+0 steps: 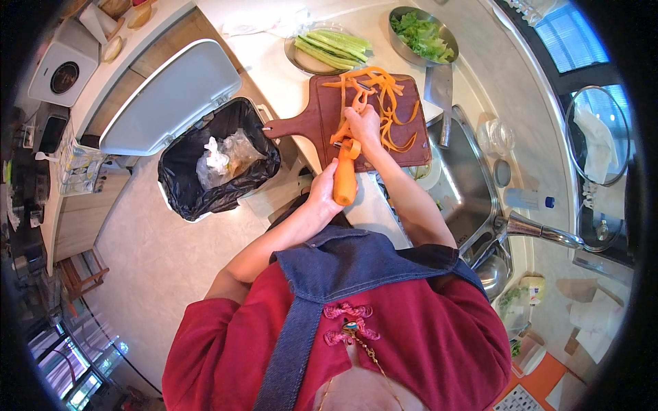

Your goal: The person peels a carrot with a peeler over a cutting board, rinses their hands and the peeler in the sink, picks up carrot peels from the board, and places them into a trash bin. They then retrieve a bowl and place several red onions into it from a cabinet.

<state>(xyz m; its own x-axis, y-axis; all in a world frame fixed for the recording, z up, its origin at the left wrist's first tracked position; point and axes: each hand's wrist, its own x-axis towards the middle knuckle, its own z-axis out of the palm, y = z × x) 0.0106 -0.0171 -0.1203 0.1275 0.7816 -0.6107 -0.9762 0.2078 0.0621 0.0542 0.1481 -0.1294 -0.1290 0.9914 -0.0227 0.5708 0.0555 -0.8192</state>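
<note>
My left hand (326,187) grips a peeled carrot (345,182) by its side, near the front edge of the cutting board. The thick end of the carrot points towards my body. My right hand (366,125) is closed around an orange peeler (361,95), with metal blades visible at both ends. Its lower blade meets the far part of the carrot, where a wide strip of carrot (351,149) curls up. Beneath my hands lies a dark reddish wooden cutting board (329,103). Long carrot ribbons (388,85) are spread over its far and right parts.
Beyond the board are a glass plate of cucumber strips (329,49) and a steel bowl of lettuce (424,38). A cleaver (438,85) rests between board and steel sink (465,169). On the left stands an open bin (218,154), its raised lid (177,97) beside the counter.
</note>
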